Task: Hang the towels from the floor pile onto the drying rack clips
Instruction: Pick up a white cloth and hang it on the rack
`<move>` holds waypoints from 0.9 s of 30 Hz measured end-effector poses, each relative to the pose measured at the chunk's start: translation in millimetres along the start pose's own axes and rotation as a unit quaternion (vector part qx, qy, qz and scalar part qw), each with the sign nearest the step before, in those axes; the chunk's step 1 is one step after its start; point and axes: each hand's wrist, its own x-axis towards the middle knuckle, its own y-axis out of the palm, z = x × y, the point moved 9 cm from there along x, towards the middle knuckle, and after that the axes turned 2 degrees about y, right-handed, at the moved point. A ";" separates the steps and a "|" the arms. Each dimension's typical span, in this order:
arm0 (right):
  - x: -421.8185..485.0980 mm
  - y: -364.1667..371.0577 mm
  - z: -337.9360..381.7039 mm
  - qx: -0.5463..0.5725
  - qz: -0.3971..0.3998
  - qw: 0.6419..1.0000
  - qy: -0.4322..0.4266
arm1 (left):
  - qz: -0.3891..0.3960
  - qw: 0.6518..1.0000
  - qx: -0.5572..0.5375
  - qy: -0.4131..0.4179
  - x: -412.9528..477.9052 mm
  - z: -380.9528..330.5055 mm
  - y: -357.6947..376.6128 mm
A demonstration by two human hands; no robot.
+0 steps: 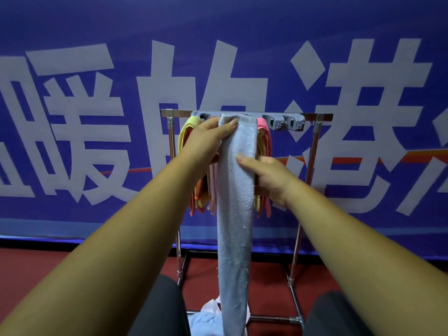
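A blue banner [72, 32] printed with large white characters filled the background, and a dark red floor [36, 263] ran along its foot. A chrome drying rack [315, 116] was set against the banner, with a grey clip bar [283, 121] mounted along its top rail. A long light blue towel [236, 214] was held up at the middle of the clip bar, and its length hung straight down in front of the rack to the floor. Its top end was gripped by the left hand [206, 139], the thumb pressed on the front of the cloth and the fingers curled behind it, right at the bar. Lower down, the towel was pinched by the right hand [269, 175], the thumb laid across the front and the fingers wrapped behind. A yellow towel [188, 127] was seen hanging at the left end of the bar, partly hidden by the left hand, and a pink towel [263, 124] just right of the blue one; orange and pale pink cloth showed below them. Two clips were visible at the right end of the bar. The floor pile [203, 318], pale blue and whitish cloth, lay at the front edge of the rack's base, between knees in dark trousers [160, 306].
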 end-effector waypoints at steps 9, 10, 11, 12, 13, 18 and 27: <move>3.2 25.3 -62.2 0.011 0.092 0.994 0.060 | -0.035 0.997 -0.071 -0.023 19.3 -1.3 -11.7; 3.2 25.8 -66.0 0.015 0.094 0.994 0.061 | -0.036 0.996 -0.077 -0.028 20.7 1.5 -13.6; 2.8 26.8 -70.3 0.021 0.098 0.993 0.065 | -0.037 0.995 -0.083 -0.030 22.5 4.9 -14.7; 2.2 27.4 -76.3 0.023 0.100 0.992 0.072 | -0.040 0.995 -0.086 -0.034 24.5 10.3 -16.9; 1.9 28.0 -81.3 0.022 0.100 0.992 0.078 | -0.044 0.995 -0.080 -0.034 26.3 14.5 -18.2; -0.1 22.1 -103.2 0.010 0.050 0.994 0.094 | -0.063 0.994 0.038 -0.079 32.2 58.6 -24.5; 7.3 9.0 -180.5 0.175 -0.097 0.963 0.182 | 0.027 0.968 0.112 -0.221 -2.2 205.7 3.0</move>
